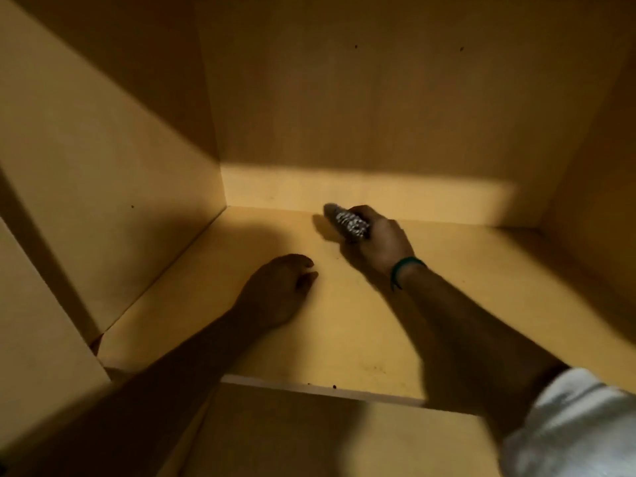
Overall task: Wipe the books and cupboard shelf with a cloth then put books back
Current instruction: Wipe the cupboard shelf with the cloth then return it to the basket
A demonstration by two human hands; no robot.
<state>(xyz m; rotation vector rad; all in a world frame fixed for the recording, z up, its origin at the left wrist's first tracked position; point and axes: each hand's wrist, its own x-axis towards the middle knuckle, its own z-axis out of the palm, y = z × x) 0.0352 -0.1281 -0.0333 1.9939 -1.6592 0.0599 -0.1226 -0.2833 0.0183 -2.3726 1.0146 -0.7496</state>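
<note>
The yellow wooden cupboard shelf (447, 287) fills the view, and no books are in sight. My right hand (378, 242), with a green band on its wrist, is shut on a bunched black-and-white patterned cloth (347, 222) and presses it on the shelf near the back wall. My left hand (278, 287) rests on the shelf in shadow, left of and nearer than the right hand. Its fingers are loosely curled and it holds nothing.
The cupboard's left wall (113, 187), back wall (378, 115) and right wall (605, 160) enclose the shelf. The shelf's front edge (309, 387) runs below my forearms, with a lower shelf (327, 438) beneath. Small dark specks lie near the front edge.
</note>
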